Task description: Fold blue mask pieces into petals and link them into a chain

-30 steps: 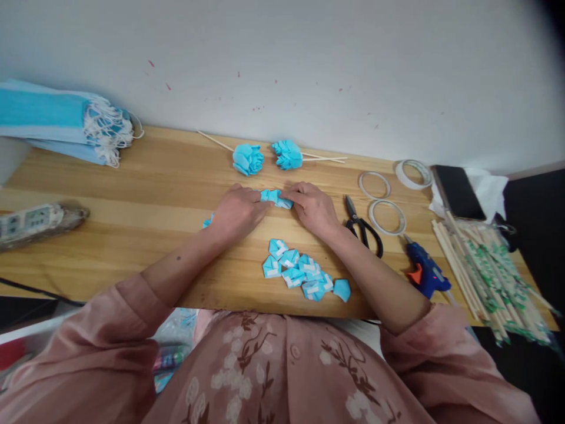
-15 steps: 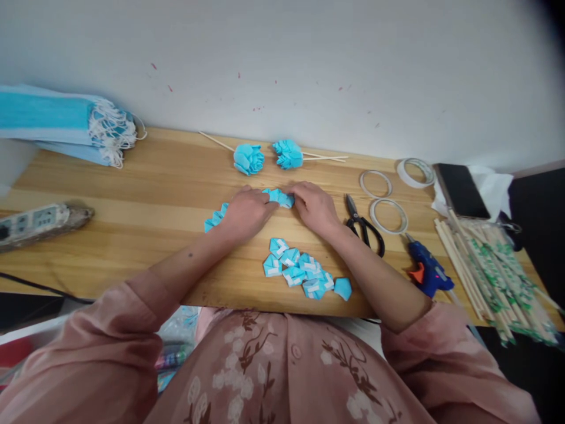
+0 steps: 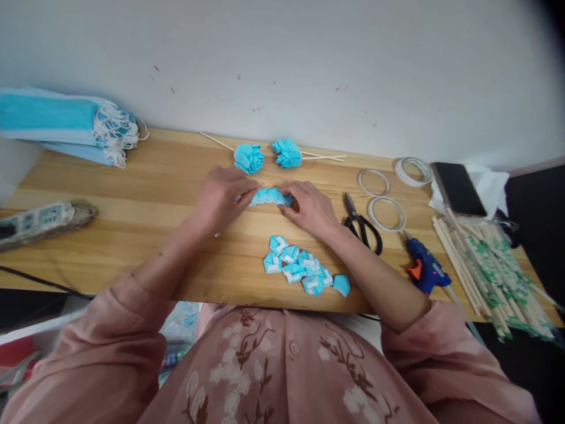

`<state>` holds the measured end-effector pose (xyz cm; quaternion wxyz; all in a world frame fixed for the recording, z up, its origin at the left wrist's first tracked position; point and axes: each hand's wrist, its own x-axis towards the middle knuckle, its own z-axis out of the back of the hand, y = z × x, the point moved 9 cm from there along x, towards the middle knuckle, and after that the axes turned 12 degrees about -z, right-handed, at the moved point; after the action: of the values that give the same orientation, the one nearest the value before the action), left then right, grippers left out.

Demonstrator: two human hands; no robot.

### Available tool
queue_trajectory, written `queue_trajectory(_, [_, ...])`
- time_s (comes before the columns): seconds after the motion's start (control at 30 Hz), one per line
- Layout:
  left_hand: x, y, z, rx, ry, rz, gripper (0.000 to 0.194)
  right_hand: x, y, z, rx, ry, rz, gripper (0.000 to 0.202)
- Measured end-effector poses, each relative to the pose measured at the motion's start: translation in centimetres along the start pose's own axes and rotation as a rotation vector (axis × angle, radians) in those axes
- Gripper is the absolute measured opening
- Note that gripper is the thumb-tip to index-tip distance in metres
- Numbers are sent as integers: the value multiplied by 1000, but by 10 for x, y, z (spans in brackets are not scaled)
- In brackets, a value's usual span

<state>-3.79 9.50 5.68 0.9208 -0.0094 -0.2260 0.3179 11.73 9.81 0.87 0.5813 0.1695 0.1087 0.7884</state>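
Note:
On the wooden table lies a short row of overlapping blue folded petals (image 3: 267,196), between my two hands. My left hand (image 3: 220,197) pinches the row's left end with thumb and fingers. At the right end, the curled fingers of my right hand (image 3: 311,206) grip the last petals. A small bit of blue and white peeks out below my left hand; the rest there is hidden. Nearer to me is a cluster of loose blue petals with white strips (image 3: 293,265), and a plain blue petal (image 3: 341,285) sits beside it.
Blue flowers on sticks (image 3: 249,158) lie near the wall. To the right are black scissors (image 3: 362,224), tape rolls (image 3: 387,214), a blue glue gun (image 3: 426,268), a phone (image 3: 459,188) and bundled sticks (image 3: 498,271). Face masks (image 3: 48,115) and a power strip (image 3: 37,224) are left.
My left hand has lifted off the middle of the row and moved left to its left end, uncovering more petals. The right hand stays at the right end.

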Motion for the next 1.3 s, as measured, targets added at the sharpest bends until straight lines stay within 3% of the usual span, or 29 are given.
queue_trajectory(0.07, [-9,11,19,58,54,96,34,0,0,1,-5,0,6,30])
queue_trajectory(0.17, [-28,9,29,101,210,136,43,1,1,2,-20,-3,10,29])
queue_trajectory(0.3, [-60,-4,19,133,317,184,56,4,3,4,-23,-31,25,28])
queue_trajectory(0.47, [-87,-6,-5,147,303,308,65,8,3,3,90,-51,66,31])
queue_trajectory(0.67, [-92,15,-10,155,263,348,54,13,-7,-3,143,-29,38,27])
queue_trajectory(0.9, [-91,44,-8,102,257,310,52,13,-8,-5,168,-36,118,20])
queue_trajectory(1.13, [-88,50,-11,93,192,271,51,13,-6,-4,213,-44,130,19])
queue_trajectory(1.3, [-88,49,-12,102,198,261,50,14,-4,-3,221,-70,103,36])
